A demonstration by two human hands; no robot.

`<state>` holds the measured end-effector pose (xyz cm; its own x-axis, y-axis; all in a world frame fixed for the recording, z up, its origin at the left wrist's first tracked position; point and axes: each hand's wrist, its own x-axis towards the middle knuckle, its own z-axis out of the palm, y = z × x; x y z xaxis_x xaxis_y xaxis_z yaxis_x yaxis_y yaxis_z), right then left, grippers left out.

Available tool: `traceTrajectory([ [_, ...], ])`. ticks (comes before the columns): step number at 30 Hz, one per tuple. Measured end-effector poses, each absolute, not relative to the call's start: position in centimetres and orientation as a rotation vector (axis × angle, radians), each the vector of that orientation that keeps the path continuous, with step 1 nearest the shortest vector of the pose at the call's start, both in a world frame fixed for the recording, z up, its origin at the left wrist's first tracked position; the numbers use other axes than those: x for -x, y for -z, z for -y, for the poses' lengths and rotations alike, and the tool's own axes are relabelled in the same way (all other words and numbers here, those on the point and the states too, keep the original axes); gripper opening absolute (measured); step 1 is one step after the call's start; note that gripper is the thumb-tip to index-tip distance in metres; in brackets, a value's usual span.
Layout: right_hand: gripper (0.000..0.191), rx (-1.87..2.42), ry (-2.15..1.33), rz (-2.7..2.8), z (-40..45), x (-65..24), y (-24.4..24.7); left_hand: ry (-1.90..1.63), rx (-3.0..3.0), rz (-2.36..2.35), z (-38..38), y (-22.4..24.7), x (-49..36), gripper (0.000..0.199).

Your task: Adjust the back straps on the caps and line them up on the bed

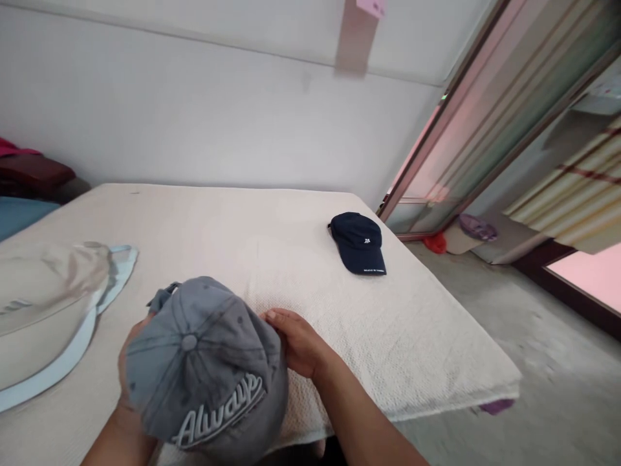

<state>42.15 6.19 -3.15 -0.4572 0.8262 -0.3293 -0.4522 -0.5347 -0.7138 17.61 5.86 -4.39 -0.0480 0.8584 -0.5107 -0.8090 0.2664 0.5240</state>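
A grey cap [213,362] with raised "Always" lettering is held over the near edge of the cloth-covered table [272,252], its crown facing up. My right hand [298,340] grips the cap's right side, fingers closed on its edge. On the opposite side, my left hand [127,362] holds the cap, its fingers largely hidden by the crown. A navy cap [358,243] with small white lettering lies on the table at the right, its brim towards me. At the left lies a beige hat [53,291] with a pale blue edge, cut off by the frame.
Behind the table stands a white wall [218,116]. Dark red furniture [33,173] and a blue surface [22,213] are at the far left. A bin [460,238] and a red bag [435,243] sit on the grey floor [528,317] beyond the table's right edge.
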Motion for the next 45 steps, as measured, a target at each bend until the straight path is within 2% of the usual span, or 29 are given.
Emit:
traceTrajectory([
  [8,0.026,0.777,-2.164,0.814,-5.8,-44.8,3.7,-1.587,-0.124,-0.841,-6.6,2.2,-18.3,0.041],
  [12,0.036,0.749,-2.305,0.964,-5.6,-46.2,4.5,-1.684,-0.11,-0.879,-6.8,1.4,-18.3,0.044],
  [15,0.032,0.749,-2.298,1.0,-5.8,-46.7,5.0,-1.742,-0.068,-0.918,-7.4,1.5,-18.2,0.048],
  [18,0.026,0.787,-2.131,0.936,-6.1,-47.2,5.0,-1.67,-0.04,-0.956,-7.9,2.3,-18.6,0.048],
  [24,0.023,0.795,-1.854,0.853,-6.7,-49.6,3.7,-1.246,-0.058,-0.974,-8.1,3.7,-20.5,0.023],
  [27,0.024,0.802,-1.715,0.812,-7.3,-51.0,3.3,-1.126,-0.019,-0.908,-8.0,3.7,-21.3,0.02],
  [30,0.022,0.817,-1.52,0.781,-9.0,-52.2,2.5,-1.101,0.031,-0.845,-8.1,3.9,-21.7,0.023],
  [35,0.018,0.716,-1.203,0.739,-14.7,-56.5,-1.0,-1.128,0.007,-0.877,-8.4,4.6,-21.8,0.016],
  [38,0.016,0.792,-1.053,0.554,-18.4,-60.5,-2.3,-1.142,-0.003,-0.878,-8.5,4.9,-21.8,0.015],
  [41,0.018,0.885,-0.994,0.427,-20.4,-63.8,-1.2,-1.161,0.002,-0.89,-8.5,5.0,-21.9,0.014],
  [44,0.007,1.036,-0.959,0.257,-20.4,-65.6,2.1,-1.167,-0.012,-0.912,-8.5,5.1,-22.0,0.014],
  [45,0.01,1.086,-0.955,0.205,-20.0,-65.9,3.4,-1.166,-0.019,-0.916,-8.4,5.1,-22.1,0.014],
])
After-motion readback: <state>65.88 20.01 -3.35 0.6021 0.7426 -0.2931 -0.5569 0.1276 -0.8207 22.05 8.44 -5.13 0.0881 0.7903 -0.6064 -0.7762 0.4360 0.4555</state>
